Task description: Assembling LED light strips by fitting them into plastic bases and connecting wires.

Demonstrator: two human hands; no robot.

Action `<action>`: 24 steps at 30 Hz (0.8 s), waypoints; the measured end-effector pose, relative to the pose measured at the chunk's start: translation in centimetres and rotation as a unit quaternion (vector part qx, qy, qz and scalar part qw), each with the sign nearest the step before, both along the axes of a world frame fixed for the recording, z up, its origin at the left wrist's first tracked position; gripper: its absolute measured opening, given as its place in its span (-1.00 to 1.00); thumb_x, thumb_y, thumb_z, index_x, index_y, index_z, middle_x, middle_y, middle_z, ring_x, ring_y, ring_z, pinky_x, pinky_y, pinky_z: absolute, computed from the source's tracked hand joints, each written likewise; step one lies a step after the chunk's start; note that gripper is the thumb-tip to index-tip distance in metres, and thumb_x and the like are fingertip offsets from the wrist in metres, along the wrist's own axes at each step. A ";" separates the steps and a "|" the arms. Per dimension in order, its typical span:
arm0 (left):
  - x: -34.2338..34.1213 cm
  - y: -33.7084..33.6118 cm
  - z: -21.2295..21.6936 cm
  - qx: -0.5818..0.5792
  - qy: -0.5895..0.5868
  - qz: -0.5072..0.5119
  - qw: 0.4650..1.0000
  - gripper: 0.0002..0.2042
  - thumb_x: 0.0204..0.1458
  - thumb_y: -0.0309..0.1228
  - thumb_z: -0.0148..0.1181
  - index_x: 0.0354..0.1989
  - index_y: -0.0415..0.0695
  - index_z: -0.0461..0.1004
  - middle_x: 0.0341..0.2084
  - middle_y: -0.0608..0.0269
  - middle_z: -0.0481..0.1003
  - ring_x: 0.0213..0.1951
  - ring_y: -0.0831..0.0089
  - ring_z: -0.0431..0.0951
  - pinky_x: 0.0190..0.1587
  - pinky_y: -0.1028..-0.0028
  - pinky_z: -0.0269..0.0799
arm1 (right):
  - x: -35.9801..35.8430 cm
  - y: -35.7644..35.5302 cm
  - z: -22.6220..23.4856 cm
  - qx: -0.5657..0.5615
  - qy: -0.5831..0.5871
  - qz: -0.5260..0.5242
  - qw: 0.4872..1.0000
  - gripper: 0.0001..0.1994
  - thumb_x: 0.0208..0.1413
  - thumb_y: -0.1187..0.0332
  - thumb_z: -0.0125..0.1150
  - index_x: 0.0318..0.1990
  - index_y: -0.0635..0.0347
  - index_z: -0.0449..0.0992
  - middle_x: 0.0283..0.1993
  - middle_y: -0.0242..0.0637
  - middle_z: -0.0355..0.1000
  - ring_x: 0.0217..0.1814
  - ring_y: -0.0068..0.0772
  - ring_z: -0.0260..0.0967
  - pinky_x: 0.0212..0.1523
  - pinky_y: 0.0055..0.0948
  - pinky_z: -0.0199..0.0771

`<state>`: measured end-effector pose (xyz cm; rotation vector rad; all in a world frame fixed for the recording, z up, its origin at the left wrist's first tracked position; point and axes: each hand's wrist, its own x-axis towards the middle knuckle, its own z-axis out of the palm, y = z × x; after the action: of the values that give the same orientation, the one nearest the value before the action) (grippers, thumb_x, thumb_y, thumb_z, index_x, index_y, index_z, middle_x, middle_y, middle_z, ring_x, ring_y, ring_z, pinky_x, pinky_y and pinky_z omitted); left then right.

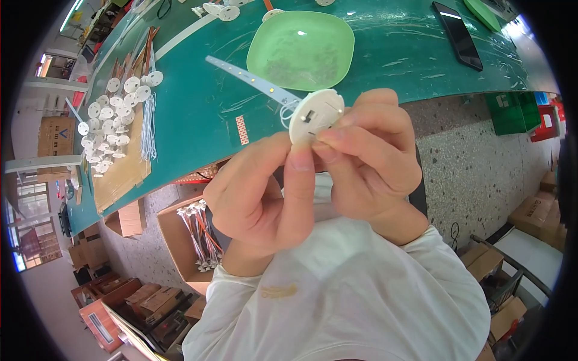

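Between my two hands, above the table's near edge, is a white round plastic disc (325, 109) with small slots and pegs on its face. My left hand (259, 195) pinches its lower rim with thumb and forefinger. My right hand (379, 165) is closed at the disc's lower right edge, fingertips pressed together against it; whether a small part lies between them is hidden. A narrow LED strip (253, 79) sticks out behind the disc to the upper left. Thin white wire (286, 113) loops where strip and disc meet.
On the green table (198, 102) stands a light green bowl (301, 51). A dark phone (457, 36) lies at the right. Many similar white discs (111, 120) are piled on cardboard (123, 180) at left. Below, an open carton (171, 240) holds strip assemblies.
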<state>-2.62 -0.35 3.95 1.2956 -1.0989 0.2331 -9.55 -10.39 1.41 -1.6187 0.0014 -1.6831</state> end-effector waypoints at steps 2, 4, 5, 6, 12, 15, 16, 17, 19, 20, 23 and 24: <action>0.0 0.5 0.2 0.036 -0.005 0.016 0.999 -0.92 -0.01 -0.68 0.23 -0.33 -0.40 0.56 -0.57 0.13 0.58 -0.61 0.57 0.47 -0.56 0.66 0.31 | -0.3 -0.2 0.3 -0.022 0.014 -0.020 0.999 -0.71 -0.28 0.61 0.44 -0.29 0.15 0.68 -0.30 -0.35 0.49 -0.34 -0.38 0.28 -0.37 -0.52 0.29; 0.1 0.7 0.2 0.073 -0.011 0.036 0.997 -0.92 -0.02 -0.68 0.23 -0.33 -0.40 0.56 -0.56 0.13 0.57 -0.62 0.56 0.46 -0.56 0.65 0.31 | -0.4 -0.4 0.7 -0.091 0.046 -0.077 0.992 -0.74 -0.28 0.62 0.41 -0.32 0.22 0.65 -0.34 -0.32 0.49 -0.42 -0.37 0.35 -0.47 -0.52 0.34; 0.3 0.3 -0.1 0.044 -0.042 0.046 0.997 -0.92 -0.03 -0.69 0.23 -0.34 -0.40 0.55 -0.57 0.12 0.56 -0.62 0.54 0.46 -0.56 0.64 0.32 | -0.5 -0.2 1.0 -0.091 0.044 -0.076 0.992 -0.74 -0.28 0.62 0.41 -0.32 0.22 0.65 -0.34 -0.32 0.49 -0.42 -0.37 0.35 -0.47 -0.52 0.34; 0.5 0.0 -0.3 0.015 -0.073 0.054 0.996 -0.91 -0.04 -0.69 0.24 -0.34 -0.39 0.55 -0.57 0.12 0.55 -0.62 0.51 0.46 -0.56 0.62 0.33 | -0.6 0.0 1.3 -0.103 0.057 -0.082 0.990 -0.76 -0.27 0.62 0.39 -0.33 0.26 0.63 -0.37 -0.29 0.49 -0.47 -0.36 0.38 -0.52 -0.52 0.37; 0.9 0.5 0.4 0.058 -0.177 0.062 0.981 -0.88 -0.08 -0.72 0.23 -0.32 -0.39 0.52 -0.59 0.11 0.52 -0.64 0.42 0.46 -0.57 0.56 0.36 | -2.4 -0.6 2.5 -0.124 0.123 -0.037 0.984 -0.80 -0.14 0.68 0.35 -0.28 0.37 0.59 -0.38 -0.15 0.54 -0.46 -0.30 0.50 -0.49 -0.48 0.52; 0.9 0.5 -0.1 0.048 -0.147 0.058 0.986 -0.87 -0.09 -0.74 0.23 -0.32 -0.41 0.52 -0.60 0.11 0.51 -0.64 0.43 0.44 -0.58 0.55 0.35 | -2.0 -0.9 2.0 -0.152 0.118 -0.067 0.979 -0.81 -0.18 0.65 0.34 -0.32 0.37 0.58 -0.42 -0.17 0.52 -0.52 -0.30 0.47 -0.54 -0.49 0.48; 0.7 0.5 0.2 0.049 -0.148 0.059 0.986 -0.87 -0.09 -0.74 0.23 -0.32 -0.41 0.52 -0.60 0.11 0.51 -0.64 0.43 0.44 -0.58 0.55 0.35 | -1.8 -1.0 1.8 -0.180 0.104 -0.099 0.973 -0.81 -0.23 0.61 0.33 -0.35 0.35 0.56 -0.44 -0.20 0.49 -0.56 -0.31 0.44 -0.59 -0.51 0.44; 0.4 0.6 0.7 0.067 -0.160 0.069 0.983 -0.87 -0.10 -0.74 0.23 -0.33 -0.41 0.51 -0.60 0.11 0.50 -0.65 0.43 0.43 -0.59 0.55 0.34 | -1.9 -1.0 1.9 -0.179 0.103 -0.098 0.973 -0.81 -0.23 0.61 0.33 -0.35 0.35 0.56 -0.44 -0.20 0.49 -0.56 -0.31 0.44 -0.59 -0.51 0.44; 0.4 0.7 0.7 0.087 -0.172 0.079 0.978 -0.86 -0.10 -0.74 0.23 -0.33 -0.42 0.51 -0.61 0.11 0.49 -0.66 0.43 0.42 -0.60 0.55 0.34 | -1.8 -0.8 1.7 -0.206 0.113 -0.140 0.962 -0.81 -0.22 0.61 0.32 -0.36 0.37 0.54 -0.44 -0.22 0.47 -0.57 -0.33 0.41 -0.59 -0.52 0.43; 0.6 0.6 0.4 0.073 -0.184 0.076 0.977 -0.87 -0.10 -0.74 0.23 -0.33 -0.42 0.51 -0.62 0.12 0.47 -0.67 0.42 0.40 -0.61 0.55 0.32 | -2.0 -0.4 1.9 -0.204 0.113 -0.140 0.962 -0.81 -0.22 0.61 0.32 -0.36 0.37 0.54 -0.44 -0.22 0.47 -0.57 -0.33 0.41 -0.59 -0.52 0.43; 0.8 0.5 0.1 0.064 -0.200 0.069 0.975 -0.87 -0.10 -0.74 0.22 -0.33 -0.42 0.51 -0.64 0.14 0.44 -0.69 0.43 0.38 -0.64 0.54 0.28 | -2.5 0.3 2.4 -0.168 0.189 -0.127 0.959 -0.85 -0.15 0.67 0.31 -0.35 0.41 0.56 -0.43 -0.14 0.50 -0.49 -0.22 0.48 -0.51 -0.44 0.49; 0.9 0.5 0.1 0.067 -0.204 0.066 0.974 -0.87 -0.10 -0.74 0.22 -0.33 -0.42 0.51 -0.65 0.16 0.43 -0.69 0.43 0.36 -0.65 0.53 0.26 | -2.2 0.4 2.1 -0.166 0.175 -0.128 0.962 -0.85 -0.15 0.67 0.31 -0.35 0.41 0.56 -0.44 -0.14 0.50 -0.49 -0.22 0.48 -0.51 -0.44 0.49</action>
<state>-1.74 0.17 4.01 1.4835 -1.3935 0.5524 -11.77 -9.97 3.53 -2.2375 0.1149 -1.6218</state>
